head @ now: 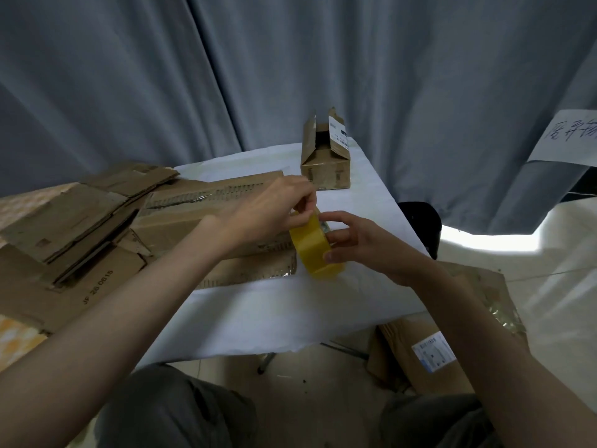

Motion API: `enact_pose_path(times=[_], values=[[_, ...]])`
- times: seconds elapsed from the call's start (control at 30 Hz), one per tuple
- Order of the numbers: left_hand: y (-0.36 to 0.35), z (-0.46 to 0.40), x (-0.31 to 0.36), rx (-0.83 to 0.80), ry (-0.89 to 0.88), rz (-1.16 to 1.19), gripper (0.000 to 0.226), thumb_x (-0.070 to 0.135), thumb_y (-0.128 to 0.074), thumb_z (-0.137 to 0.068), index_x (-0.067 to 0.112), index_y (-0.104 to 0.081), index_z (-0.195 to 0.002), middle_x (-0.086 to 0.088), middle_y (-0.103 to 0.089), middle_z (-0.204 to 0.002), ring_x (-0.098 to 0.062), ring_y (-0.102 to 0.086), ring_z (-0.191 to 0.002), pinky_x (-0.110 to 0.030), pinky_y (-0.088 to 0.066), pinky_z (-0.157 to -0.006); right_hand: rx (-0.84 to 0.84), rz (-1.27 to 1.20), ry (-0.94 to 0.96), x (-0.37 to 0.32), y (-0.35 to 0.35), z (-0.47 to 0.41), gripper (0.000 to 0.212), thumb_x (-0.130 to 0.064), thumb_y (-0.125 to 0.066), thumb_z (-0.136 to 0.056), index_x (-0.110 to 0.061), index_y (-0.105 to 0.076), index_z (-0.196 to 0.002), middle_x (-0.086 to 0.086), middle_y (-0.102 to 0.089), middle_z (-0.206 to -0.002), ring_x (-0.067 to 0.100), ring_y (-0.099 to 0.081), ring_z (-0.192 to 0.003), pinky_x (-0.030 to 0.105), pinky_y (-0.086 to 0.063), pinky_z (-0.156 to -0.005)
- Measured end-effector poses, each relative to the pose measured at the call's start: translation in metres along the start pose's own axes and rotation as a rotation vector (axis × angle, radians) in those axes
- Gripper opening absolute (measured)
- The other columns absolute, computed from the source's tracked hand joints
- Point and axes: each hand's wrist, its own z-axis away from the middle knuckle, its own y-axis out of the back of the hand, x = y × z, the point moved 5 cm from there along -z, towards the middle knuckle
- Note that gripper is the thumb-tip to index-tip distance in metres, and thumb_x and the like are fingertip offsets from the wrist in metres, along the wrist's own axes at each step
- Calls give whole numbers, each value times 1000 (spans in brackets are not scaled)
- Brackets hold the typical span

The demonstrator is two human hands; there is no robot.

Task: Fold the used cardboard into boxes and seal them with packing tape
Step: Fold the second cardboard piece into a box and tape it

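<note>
A yellow roll of packing tape (315, 250) hangs above the white table (274, 305), held between both hands. My right hand (358, 244) grips the roll from the right, with fingers curled round its rim and into its core. At the roll's top edge my left hand (274, 211) pinches the tape with thumb and fingertips. Flattened used cardboard (206, 221) lies just left of the roll, under my left forearm. A small folded box (326, 163) stands upright at the table's far end, its top flaps open.
A stack of flattened cardboard (74, 227) covers the left side of the table. Another flattened box with a white label (429, 354) lies on the floor at the right. A black stool (420, 224) stands beyond the table's right edge. Grey curtains hang behind.
</note>
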Motion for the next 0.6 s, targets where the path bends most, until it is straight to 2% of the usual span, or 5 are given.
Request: enact_pose_path(times=[0.1,0.23,0.37,0.47,0.6], values=[[1,0,1,-35,-10,28,9,16,-61,-89,16,-55,-83,8,-54,-83,-8,-47,-74,-20,-39,-65,59,3,23,-3,3,2,58,0,-65,-91,-25,-49,-140,0,-75,-109,20,-69,-103,33,-56,-89],[2,3,-6,-4,99,153,10,21,-62,-93,22,-55,-86,14,-57,-83,-2,-53,-74,-13,-40,-63,131,-1,39,-10,13,4,47,-6,-58,-96,-29,-55,-137,1,-72,-113,22,-65,-109,39,-48,-97],[1,2,-10,-37,203,248,14,25,-74,-88,25,-61,-86,12,-64,-89,0,-59,-81,-12,-46,-67,147,-10,51,-10,12,5,38,-13,-56,-98,-30,-58,-132,9,-69,-117,28,-64,-109,45,-49,-100],[1,-4,-9,-1,236,160,11,18,-69,-91,20,-60,-84,6,-65,-87,-2,-56,-78,-13,-40,-60,153,22,58,-11,12,4,32,-19,-53,-100,-39,-59,-124,1,-66,-116,22,-63,-106,40,-52,-94],[3,-10,-3,20,256,156,15,11,-65,-93,18,-57,-83,4,-65,-82,-2,-56,-72,-9,-38,-55,178,50,61,-13,16,4,27,-25,-52,-101,-48,-59,-115,-16,-63,-106,9,-61,-96,22,-49,-75]])
